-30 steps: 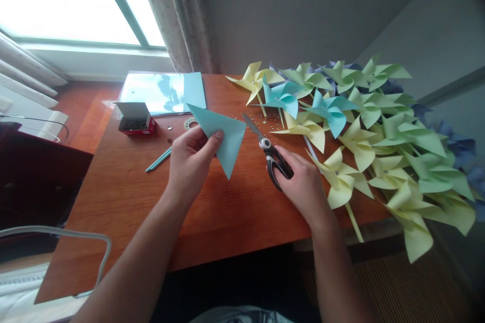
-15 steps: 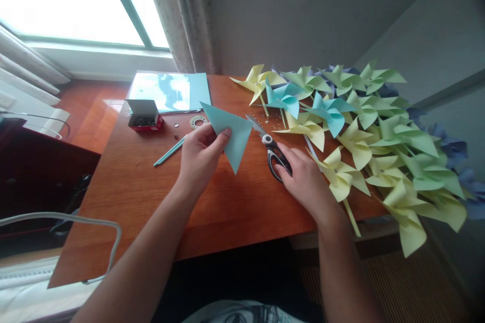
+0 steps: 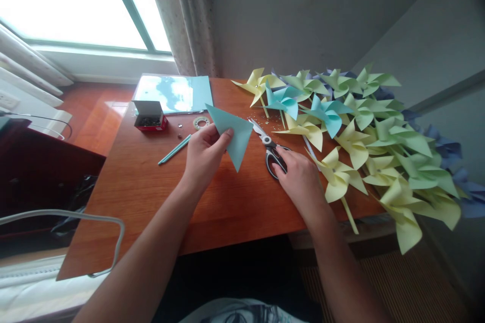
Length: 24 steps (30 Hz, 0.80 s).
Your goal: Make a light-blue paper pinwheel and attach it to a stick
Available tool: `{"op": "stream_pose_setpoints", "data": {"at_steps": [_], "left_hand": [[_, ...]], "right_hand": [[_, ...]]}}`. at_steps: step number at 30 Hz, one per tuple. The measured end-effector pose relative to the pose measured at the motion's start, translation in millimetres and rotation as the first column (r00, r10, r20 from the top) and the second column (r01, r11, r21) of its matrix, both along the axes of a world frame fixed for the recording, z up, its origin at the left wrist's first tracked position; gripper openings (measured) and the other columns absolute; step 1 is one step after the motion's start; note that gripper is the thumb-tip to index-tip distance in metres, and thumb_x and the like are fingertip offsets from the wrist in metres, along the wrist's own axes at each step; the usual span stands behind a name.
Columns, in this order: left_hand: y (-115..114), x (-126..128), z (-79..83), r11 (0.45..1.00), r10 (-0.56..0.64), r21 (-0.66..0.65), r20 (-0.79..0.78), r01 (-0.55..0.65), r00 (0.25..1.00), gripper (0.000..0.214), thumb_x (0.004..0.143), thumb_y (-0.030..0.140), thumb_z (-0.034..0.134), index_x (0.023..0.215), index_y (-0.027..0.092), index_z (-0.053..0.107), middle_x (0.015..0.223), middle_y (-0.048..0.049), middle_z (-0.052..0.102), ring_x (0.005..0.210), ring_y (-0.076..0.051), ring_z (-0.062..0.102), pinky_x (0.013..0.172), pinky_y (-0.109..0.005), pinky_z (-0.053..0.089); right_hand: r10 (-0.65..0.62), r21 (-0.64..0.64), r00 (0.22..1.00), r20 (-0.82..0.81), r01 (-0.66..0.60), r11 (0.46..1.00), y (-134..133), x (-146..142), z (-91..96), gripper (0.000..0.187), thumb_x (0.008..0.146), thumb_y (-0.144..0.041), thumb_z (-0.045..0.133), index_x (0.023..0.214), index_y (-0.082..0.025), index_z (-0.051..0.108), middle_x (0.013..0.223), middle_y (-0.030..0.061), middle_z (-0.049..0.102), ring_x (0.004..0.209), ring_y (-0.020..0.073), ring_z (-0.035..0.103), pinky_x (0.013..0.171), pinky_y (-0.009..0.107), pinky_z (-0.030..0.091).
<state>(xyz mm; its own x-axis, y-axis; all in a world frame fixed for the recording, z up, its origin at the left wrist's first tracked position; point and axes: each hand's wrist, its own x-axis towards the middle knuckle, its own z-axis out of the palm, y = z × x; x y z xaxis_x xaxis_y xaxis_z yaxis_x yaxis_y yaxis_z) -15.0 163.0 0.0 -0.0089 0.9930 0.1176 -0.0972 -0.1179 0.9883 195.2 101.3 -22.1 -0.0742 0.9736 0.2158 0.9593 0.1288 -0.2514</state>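
Observation:
My left hand (image 3: 206, 154) pinches a light blue sheet of paper folded into a triangle (image 3: 237, 136), with the thumb on its face. The paper is held up above the table, one corner pointing down. To its right, my right hand (image 3: 301, 176) has its fingers around the handles of black-and-white scissors (image 3: 267, 142). Their blades point away toward the back left, low over the table or on it; which one I cannot tell. Light blue paper sticks (image 3: 174, 150) and a roll of tape (image 3: 200, 122) lie left of the folded paper.
Many yellow, green, blue and purple paper pinwheels (image 3: 356, 144) cover the table's right side. A red box of small dark items (image 3: 153, 123) stands at the left. Behind it lie light blue sheets (image 3: 200, 92) in a glossy pack. A white cable (image 3: 76, 214) loops near the left edge.
My right hand has shifted slightly left and loosened on the scissors, which sit a little lower. The folded paper stays in my left hand. The whole view has shifted slightly.

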Motion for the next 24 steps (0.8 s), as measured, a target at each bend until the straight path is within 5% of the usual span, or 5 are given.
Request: {"op": "stream_pose_setpoints", "data": {"at_steps": [10,15,19,21,24], "left_hand": [[-9.7,-5.8,-0.6,0.999,-0.005,-0.053,0.000,0.005,1.000,0.025,0.079,0.037,0.078,0.071,0.015,0.068,0.064,0.0007,0.057,0.058,-0.011,0.047,0.052,-0.022,0.036],[-10.0,-5.5,-3.0,0.998,0.024,-0.066,0.009,-0.023,1.000,0.028,0.078,0.041,0.080,0.073,0.015,0.069,0.066,0.0000,0.061,0.059,-0.012,0.053,0.054,-0.023,0.043],[-8.4,-3.1,-6.7,0.996,0.025,-0.085,0.031,-0.022,0.999,0.028,0.077,0.042,0.081,0.080,0.016,0.070,0.072,-0.0011,0.067,0.061,-0.014,0.058,0.056,-0.024,0.049],[-8.0,-1.8,-9.4,0.995,0.034,-0.090,0.032,-0.031,0.999,0.030,0.075,0.041,0.082,0.079,0.015,0.069,0.074,-0.0018,0.069,0.063,-0.014,0.059,0.058,-0.024,0.050],[-8.2,-0.4,-13.3,0.996,0.002,-0.085,0.040,0.001,0.999,0.031,0.075,0.041,0.083,0.083,0.014,0.070,0.078,-0.0036,0.071,0.070,-0.017,0.064,0.065,-0.026,0.053]], "right_hand": [[0.061,0.049,0.992,-0.113,-0.056,0.997,-2.6,5.1,5.2,0.026,0.093,-0.017,0.061,0.117,-0.018,0.070,0.116,0.0146,0.073,0.106,0.0319,0.068,0.094,0.048,0.054],[0.188,0.148,0.898,-0.397,-0.139,0.979,8.1,-23.8,22.8,0.040,0.097,-0.028,0.060,0.137,-0.023,0.058,0.133,0.0123,0.066,0.114,0.0275,0.068,0.101,0.044,0.055],[0.275,0.139,0.853,-0.445,-0.237,0.962,26.2,-54.2,25.2,0.072,0.091,-0.039,0.069,0.153,-0.020,0.039,0.153,0.0171,0.049,0.135,0.0327,0.055,0.111,0.050,0.050],[0.311,0.166,0.843,-0.439,-0.264,0.950,34.1,-63.4,19.7,0.071,0.091,-0.032,0.067,0.153,-0.014,0.038,0.154,0.0196,0.046,0.142,0.0334,0.047,0.116,0.050,0.045],[0.294,0.174,0.802,-0.519,-0.237,0.956,40.5,-67.0,8.4,0.064,0.091,-0.023,0.063,0.150,-0.018,0.042,0.147,0.0161,0.054,0.129,0.0285,0.059,0.109,0.044,0.052]]}}
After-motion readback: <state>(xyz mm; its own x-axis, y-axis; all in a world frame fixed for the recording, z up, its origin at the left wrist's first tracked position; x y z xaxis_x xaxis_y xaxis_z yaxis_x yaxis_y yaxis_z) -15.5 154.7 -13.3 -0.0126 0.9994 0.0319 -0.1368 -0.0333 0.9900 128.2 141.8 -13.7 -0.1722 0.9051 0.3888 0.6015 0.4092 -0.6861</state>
